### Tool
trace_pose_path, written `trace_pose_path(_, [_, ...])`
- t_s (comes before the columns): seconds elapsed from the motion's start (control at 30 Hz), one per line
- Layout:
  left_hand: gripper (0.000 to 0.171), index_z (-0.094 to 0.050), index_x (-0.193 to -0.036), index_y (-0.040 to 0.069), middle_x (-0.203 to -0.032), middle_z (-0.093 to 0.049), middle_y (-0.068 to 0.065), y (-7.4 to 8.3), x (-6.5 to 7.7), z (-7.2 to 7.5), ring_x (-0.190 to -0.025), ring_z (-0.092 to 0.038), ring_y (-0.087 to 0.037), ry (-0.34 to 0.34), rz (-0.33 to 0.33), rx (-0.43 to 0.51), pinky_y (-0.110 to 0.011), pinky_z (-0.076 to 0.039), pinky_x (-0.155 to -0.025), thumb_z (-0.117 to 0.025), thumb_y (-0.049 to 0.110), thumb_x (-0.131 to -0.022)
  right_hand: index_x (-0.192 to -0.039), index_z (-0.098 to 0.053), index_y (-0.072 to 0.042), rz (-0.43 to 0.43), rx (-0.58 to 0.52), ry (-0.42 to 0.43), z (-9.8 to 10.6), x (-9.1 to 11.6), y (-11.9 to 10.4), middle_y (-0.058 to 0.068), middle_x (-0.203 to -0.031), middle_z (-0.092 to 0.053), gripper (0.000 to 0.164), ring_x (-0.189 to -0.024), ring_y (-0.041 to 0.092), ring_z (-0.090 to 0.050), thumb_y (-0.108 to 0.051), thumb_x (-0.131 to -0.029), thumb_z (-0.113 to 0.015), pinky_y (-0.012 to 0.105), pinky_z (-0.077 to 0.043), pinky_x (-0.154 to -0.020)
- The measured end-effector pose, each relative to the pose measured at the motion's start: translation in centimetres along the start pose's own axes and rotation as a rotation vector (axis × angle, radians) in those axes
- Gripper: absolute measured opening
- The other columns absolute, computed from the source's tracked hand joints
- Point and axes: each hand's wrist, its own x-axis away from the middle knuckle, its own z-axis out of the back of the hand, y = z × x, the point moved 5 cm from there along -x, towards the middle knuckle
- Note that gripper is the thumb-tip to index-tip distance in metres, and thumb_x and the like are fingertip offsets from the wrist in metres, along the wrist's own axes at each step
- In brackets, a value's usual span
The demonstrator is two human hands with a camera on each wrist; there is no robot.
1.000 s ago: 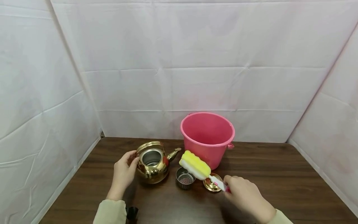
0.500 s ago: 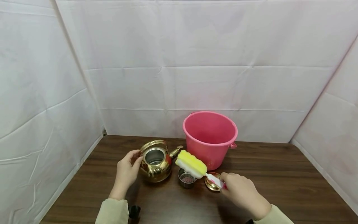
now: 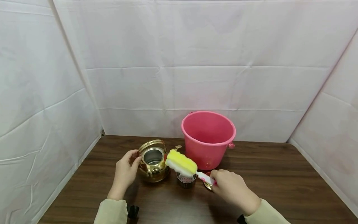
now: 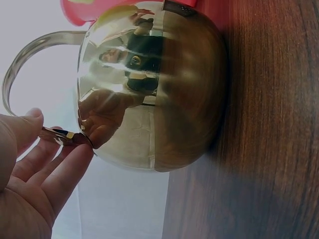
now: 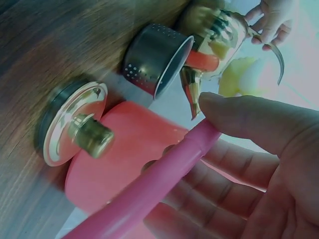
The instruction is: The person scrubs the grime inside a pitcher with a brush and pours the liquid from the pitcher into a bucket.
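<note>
A shiny gold teapot (image 3: 155,173) stands on the table with its top uncovered. My left hand (image 3: 126,172) pinches the base of its arched handle (image 4: 37,44) between thumb and fingers. In my right hand (image 3: 230,188) is a sponge brush (image 3: 181,163) with a yellow and white head, gripped by its pink handle (image 5: 149,184). The sponge head is over the table beside the teapot, overlapping its spout in the head view. Below the brush sits a perforated metal strainer basket (image 3: 185,183). The gold teapot lid (image 5: 75,124) lies right of it, partly hidden by the right hand in the head view.
A pink bucket (image 3: 205,157) stands behind the strainer and lid, near the back of the dark wooden table (image 3: 279,174). White cloth walls (image 3: 173,87) close off the back and both sides.
My right hand has moved left with the sponge brush, bringing its head from in front of the bucket to the teapot's side. The left hand keeps its hold on the teapot handle.
</note>
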Motion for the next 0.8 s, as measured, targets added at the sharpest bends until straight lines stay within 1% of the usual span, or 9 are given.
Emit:
trace_pose_path(0.13, [0.022, -0.063, -0.110, -0.001, -0.098, -0.069, -0.016, 0.0, 0.0, 0.1, -0.092, -0.066, -0.028, 0.000, -0.003, -0.005, -0.040, -0.055, -0.076, -0.063, 0.005, -0.089, -0.068, -0.054, -0.022, 0.024, -0.008, -0.006, -0.1, -0.4, -0.7, -0.010, -0.061, -0.044, 0.022, -0.053, 0.008, -0.039, -0.014, -0.075, -0.073, 0.027, -0.033, -0.044])
trace_pose_path(0.3, [0.021, -0.062, -0.110, -0.001, -0.097, -0.068, -0.017, 0.0, -0.1, 0.0, -0.091, -0.066, -0.029, -0.001, -0.005, -0.005, -0.041, -0.055, -0.077, -0.063, 0.004, -0.089, -0.068, -0.054, -0.021, 0.054, -0.021, -0.004, -0.1, -1.0, -1.7, -0.009, -0.062, -0.045, 0.020, -0.054, 0.008, -0.040, -0.012, -0.074, -0.070, 0.027, -0.034, -0.045])
trace_pose_path(0.53, [0.020, -0.063, -0.108, -0.001, -0.097, -0.068, -0.017, 0.1, -0.3, -0.2, -0.090, -0.066, -0.029, 0.008, -0.018, 0.002, -0.040, -0.055, -0.076, -0.064, 0.003, -0.088, -0.065, -0.050, -0.021, 0.108, 0.016, 0.059, 0.1, -1.9, -2.7, -0.008, -0.060, -0.042, 0.024, -0.053, 0.010, -0.040, -0.009, -0.074, -0.069, 0.027, -0.033, -0.044])
trace_pose_path(0.8, [0.020, -0.063, -0.109, -0.001, -0.098, -0.068, -0.017, -0.1, -0.1, 0.0, -0.091, -0.065, -0.028, 0.002, -0.005, -0.013, -0.040, -0.055, -0.077, -0.063, 0.004, -0.089, -0.064, -0.050, -0.015, 0.144, 0.052, 0.080, 0.5, -3.0, -3.8, -0.003, -0.059, -0.045, 0.021, -0.050, 0.015, -0.042, -0.007, -0.075, -0.066, 0.031, -0.034, -0.042])
